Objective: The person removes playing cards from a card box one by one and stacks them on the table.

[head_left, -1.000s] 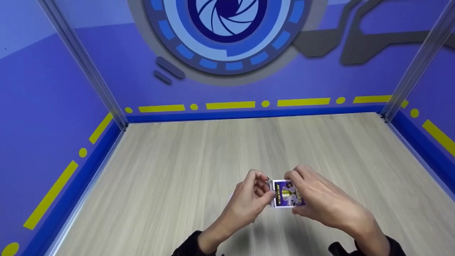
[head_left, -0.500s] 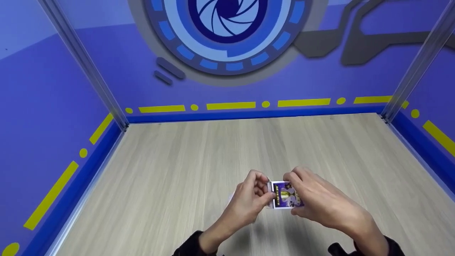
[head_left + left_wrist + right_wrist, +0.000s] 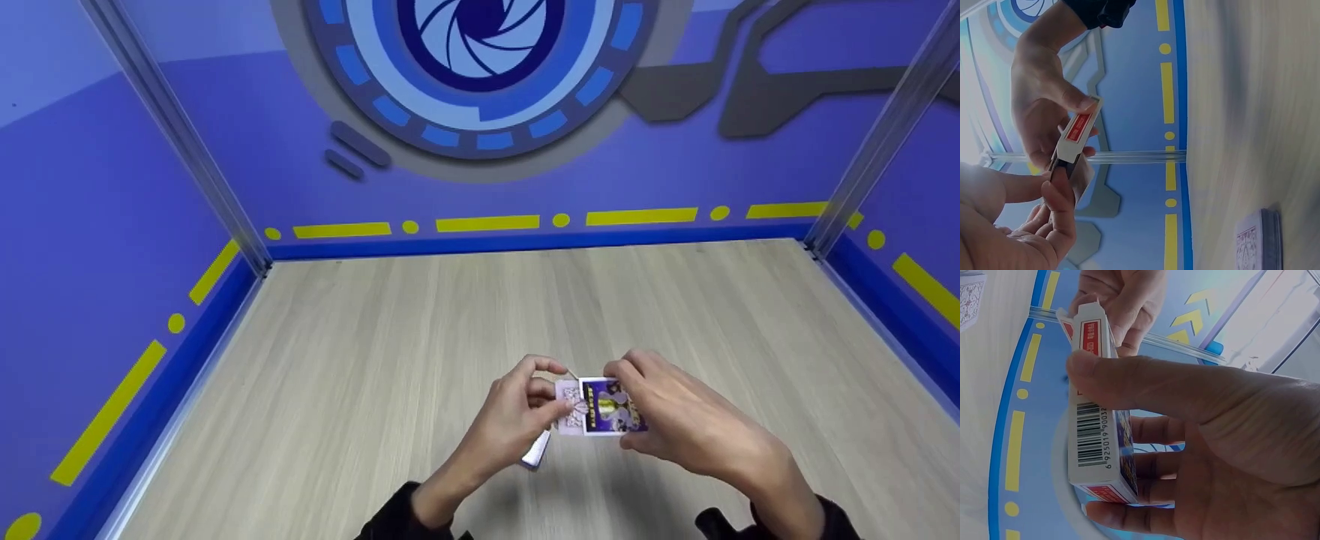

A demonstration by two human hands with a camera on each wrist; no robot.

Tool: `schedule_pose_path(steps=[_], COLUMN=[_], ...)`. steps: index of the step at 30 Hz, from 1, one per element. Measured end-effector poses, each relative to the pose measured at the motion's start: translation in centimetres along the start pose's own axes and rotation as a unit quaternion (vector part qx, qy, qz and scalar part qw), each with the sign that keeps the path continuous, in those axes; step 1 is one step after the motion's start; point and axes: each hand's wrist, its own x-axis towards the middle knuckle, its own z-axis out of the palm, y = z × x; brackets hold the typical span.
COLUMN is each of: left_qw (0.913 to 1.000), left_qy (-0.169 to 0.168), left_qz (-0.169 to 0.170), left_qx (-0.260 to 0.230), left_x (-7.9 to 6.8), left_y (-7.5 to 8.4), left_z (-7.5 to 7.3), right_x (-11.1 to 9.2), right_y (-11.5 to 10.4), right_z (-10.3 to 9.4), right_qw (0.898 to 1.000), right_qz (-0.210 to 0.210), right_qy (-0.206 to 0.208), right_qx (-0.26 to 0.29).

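Observation:
My right hand (image 3: pixel 694 420) holds a small white-edged playing card box (image 3: pixel 609 409) with a purple and yellow front. Its thumb presses the narrow side of the box (image 3: pixel 1089 444), above a barcode, in the right wrist view. From the left end of the box sticks out a pink-patterned playing card (image 3: pixel 568 420), pinched between thumb and fingers of my left hand (image 3: pixel 514 420). How many cards it pinches I cannot tell. Both hands and the box are above the table. A stack of playing cards (image 3: pixel 1258 242) lies below, partly hidden by my left hand in the head view.
The pale wood table (image 3: pixel 420 337) is enclosed by blue-purple panels (image 3: pixel 225 127) at the back and sides, with metal corner posts (image 3: pixel 172 127). Dark sleeves (image 3: pixel 409 514) reach in from the front edge.
The pink-patterned card now shows outside the box's left end, where only a flap showed before. My left hand has shifted slightly left, and the card stack below has come more into view.

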Motion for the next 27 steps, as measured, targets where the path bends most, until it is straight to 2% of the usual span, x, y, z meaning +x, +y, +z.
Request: schedule_pose_path(steps=[9, 16, 24, 27], left_qw=[0.9994, 0.9972, 0.998, 0.9978], left_qy=[0.011, 0.035, 0.034, 0.032], left_qz=[0.02, 0.036, 0.01, 0.01], left_qx=[0.026, 0.057, 0.052, 0.057], left_x=[0.0, 0.2, 0.3, 0.4], left_y=[0.2, 0.5, 0.8, 0.7], left_z=[-0.8, -1.6, -3.3, -3.8], right_x=[0.0, 0.0, -0.3, -0.4], right_y=[0.8, 1.3, 2.2, 2.7], right_z=[-0.2, -0.4, -0.7, -0.9], right_qw=[0.999, 0.999, 0.999, 0.998], right_qz=[0.015, 0.025, 0.032, 0.04], right_qy=[-0.012, -0.005, 0.006, 0.011], right_qx=[0.036, 0.035, 0.033, 0.039])
